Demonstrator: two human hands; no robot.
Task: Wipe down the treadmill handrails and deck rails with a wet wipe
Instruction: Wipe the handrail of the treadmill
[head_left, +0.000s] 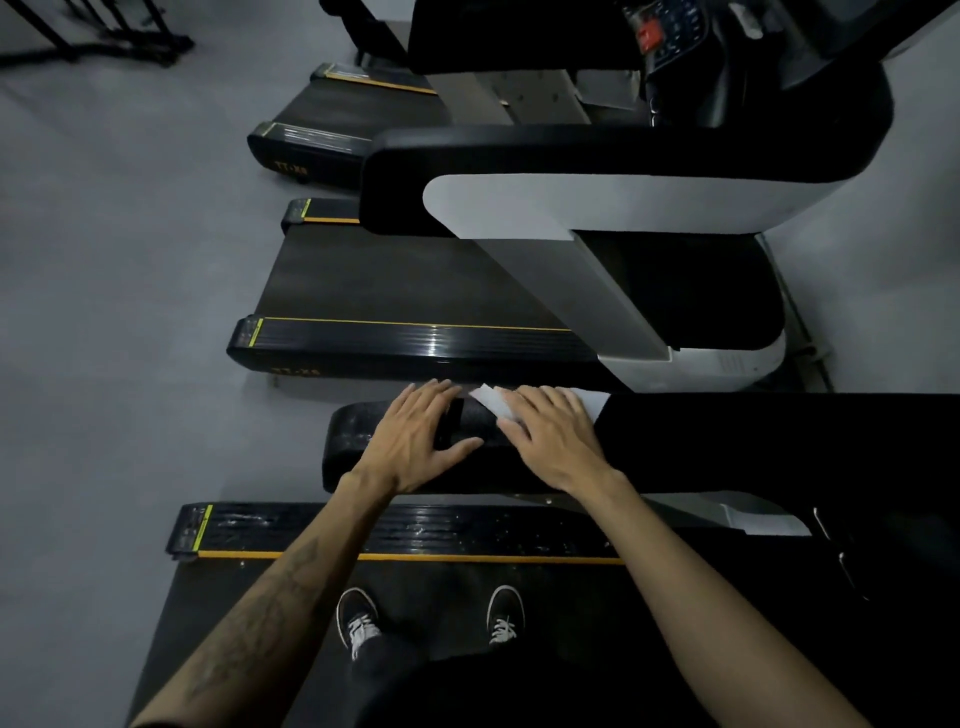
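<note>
Handrail: black, padded, running across the frame in front of the person; its rounded end points toward the grey floor. Landmark for all entries below.

Left hand: flat on top of the handrail near its rounded end, fingers straight and spread, thumb out toward the other hand. Its grip is slack and has hold of nothing.

Right hand: flat on the handrail just beside the left hand, on the side away from the rounded end. Fingers straight, pressing on the wipe; nothing curled round it.

Wipe: white, folded, lying on the handrail under the right hand's fingers, 1 corner showing between the 2 hands at the far edge of the handrail.

Deck rail: black, glossy, with a yellow-orange stripe, below the handrail on the person's side.

Belt: dark, nearer than the deck rail. 2 dark shoes with white laces stand on it.

Second treadmill: beyond the handrail, with a black side rail, dark belt, grey upright and black-and-white handrail of its own.

Third treadmill: farther beyond, partly hidden.

Console: far beyond the handrail, dark, with a red patch; details too small to read.
</note>
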